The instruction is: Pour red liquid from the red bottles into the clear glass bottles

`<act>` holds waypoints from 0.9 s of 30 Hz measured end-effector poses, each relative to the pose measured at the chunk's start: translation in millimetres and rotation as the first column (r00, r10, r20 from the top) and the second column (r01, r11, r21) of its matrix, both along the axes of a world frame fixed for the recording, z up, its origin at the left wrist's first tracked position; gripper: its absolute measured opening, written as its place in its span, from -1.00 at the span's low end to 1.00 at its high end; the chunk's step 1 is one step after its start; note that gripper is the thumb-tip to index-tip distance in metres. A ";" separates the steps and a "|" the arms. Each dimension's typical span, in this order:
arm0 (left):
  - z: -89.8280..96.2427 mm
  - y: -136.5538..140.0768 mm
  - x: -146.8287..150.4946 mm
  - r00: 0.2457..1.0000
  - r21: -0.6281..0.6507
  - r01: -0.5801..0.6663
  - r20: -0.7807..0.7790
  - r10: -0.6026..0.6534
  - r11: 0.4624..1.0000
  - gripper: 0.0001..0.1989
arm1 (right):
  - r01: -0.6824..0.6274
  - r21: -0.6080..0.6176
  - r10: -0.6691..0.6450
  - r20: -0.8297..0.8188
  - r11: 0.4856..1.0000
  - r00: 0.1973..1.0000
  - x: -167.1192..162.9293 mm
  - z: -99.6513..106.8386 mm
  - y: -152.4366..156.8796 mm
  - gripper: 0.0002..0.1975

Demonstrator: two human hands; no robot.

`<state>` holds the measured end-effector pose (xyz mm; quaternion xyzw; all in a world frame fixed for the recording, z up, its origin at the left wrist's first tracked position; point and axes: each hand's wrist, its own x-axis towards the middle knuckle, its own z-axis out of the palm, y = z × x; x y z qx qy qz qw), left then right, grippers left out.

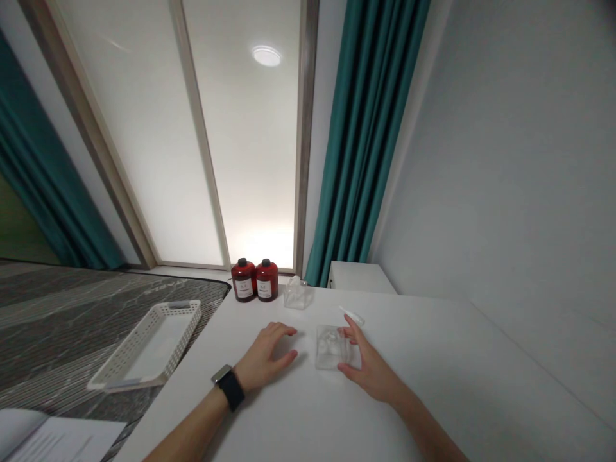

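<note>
R hand [366, 364] on clear box [331, 347], L hand [266, 357] flat on table [471, 385].

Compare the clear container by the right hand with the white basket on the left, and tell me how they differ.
The clear container is see-through, while the white basket is opaque with slotted walls. The container looks far smaller than the basket. The container sits on the white table with the right hand touching its edge; the basket lies off to the left, partly over the table's edge on the dark marbled surface, untouched. The left hand rests flat between them. Both are shallow and roughly rectangular.
</note>
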<state>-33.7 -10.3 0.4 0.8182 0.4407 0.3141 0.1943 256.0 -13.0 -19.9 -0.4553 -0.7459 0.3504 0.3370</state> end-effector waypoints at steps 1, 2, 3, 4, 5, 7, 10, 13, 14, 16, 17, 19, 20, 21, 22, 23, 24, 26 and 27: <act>0.9 0.0 -0.7 1.000 0.000 -0.005 -0.018 0.005 1.000 -0.74 | 0.001 0.002 -0.001 0.000 1.000 1.000 0.8 -0.2 0.1 -0.04; 1.5 0.0 -1.1 0.999 0.000 -0.006 -0.038 0.006 1.000 -0.75 | 0.002 0.004 -0.002 0.000 1.000 1.000 1.0 -0.5 0.1 -0.05; 1.7 0.2 -1.3 0.998 0.003 -0.005 -0.061 0.005 1.000 -0.76 | 0.002 0.004 -0.002 -0.001 1.000 1.000 1.0 -1.1 0.1 -0.06; 1.6 0.5 -1.6 0.996 0.011 -0.003 -0.088 0.004 1.000 -0.76 | 0.000 0.002 0.000 -0.002 1.000 1.000 0.7 -1.9 0.1 -0.05; 1.3 1.0 -2.2 0.993 0.024 -0.003 -0.115 0.005 1.000 -0.76 | -0.003 -0.003 0.003 -0.003 1.000 1.000 0.5 -2.9 0.0 -0.04; 0.4 2.3 -4.4 0.987 0.051 -0.012 -0.161 0.020 0.999 -0.76 | -0.009 -0.021 0.009 0.001 1.000 1.000 0.2 -5.0 -0.6 0.01; 0.5 4.2 -10.1 0.983 0.030 -0.064 -0.173 0.068 0.998 -0.78 | -0.007 -0.050 0.008 0.017 0.999 1.000 0.5 -7.0 -2.1 0.06; 5.9 3.6 -15.9 0.983 -0.069 -0.131 -0.139 0.121 0.989 -0.78 | 0.000 -0.053 0.001 0.031 0.999 1.000 0.3 -7.2 -4.2 0.05; 9.0 2.9 -17.8 0.983 -0.098 -0.146 -0.124 0.134 0.984 -0.78 | -0.002 -0.043 0.003 0.032 0.999 0.999 0.0 -7.1 -5.1 0.04; 15.7 1.5 -22.4 0.983 -0.118 -0.168 -0.094 0.157 0.979 -0.79 | -0.006 -0.005 0.006 0.041 1.000 0.999 -1.0 -7.2 -7.2 0.02; 18.9 1.3 -25.5 0.982 -0.104 -0.182 -0.080 0.174 0.978 -0.80 | 0.000 0.024 -0.001 0.057 1.000 0.998 -1.7 -7.2 -8.3 0.00; 23.5 3.2 -34.5 0.972 -0.037 -0.236 -0.032 0.235 0.971 -0.82 | 0.035 0.112 -0.048 0.115 0.993 0.992 -3.8 -7.2 -10.8 -0.08; 24.8 5.6 -40.7 0.960 0.003 -0.282 0.007 0.282 0.960 -0.83 | 0.054 0.177 -0.080 0.147 0.983 0.986 -5.4 -6.9 -12.2 -0.13; 25.4 9.3 -48.0 0.942 0.038 -0.334 0.051 0.332 0.942 -0.82 | 0.071 0.254 -0.116 0.167 0.965 0.979 -7.3 -6.3 -13.8 -0.18; 25.5 14.1 -56.4 0.917 0.062 -0.393 0.104 0.385 0.918 -0.79 | 0.082 0.336 -0.148 0.176 0.938 0.973 -9.6 -5.4 -15.7 -0.24; 25.2 20.1 -65.4 0.890 0.068 -0.445 0.141 0.433 0.893 -0.74 | 0.093 0.418 -0.179 0.171 0.904 0.969 -12.5 -4.3 -18.1 -0.30; 24.6 27.0 -74.8 0.870 0.067 -0.481 0.158 0.467 0.874 -0.68 | 0.102 0.492 -0.202 0.154 0.864 0.967 -15.8 -3.3 -20.9 -0.36; 23.2 42.8 -92.7 0.833 0.053 -0.538 0.185 0.521 0.841 -0.60 | 0.102 0.592 -0.207 0.112 0.799 0.972 -24.2 -2.3 -28.1 -0.50; 22.5 51.2 -100.4 0.815 0.049 -0.562 0.203 0.543 0.826 -0.56 | 0.091 0.613 -0.186 0.093 0.785 0.978 -29.3 -3.2 -32.1 -0.57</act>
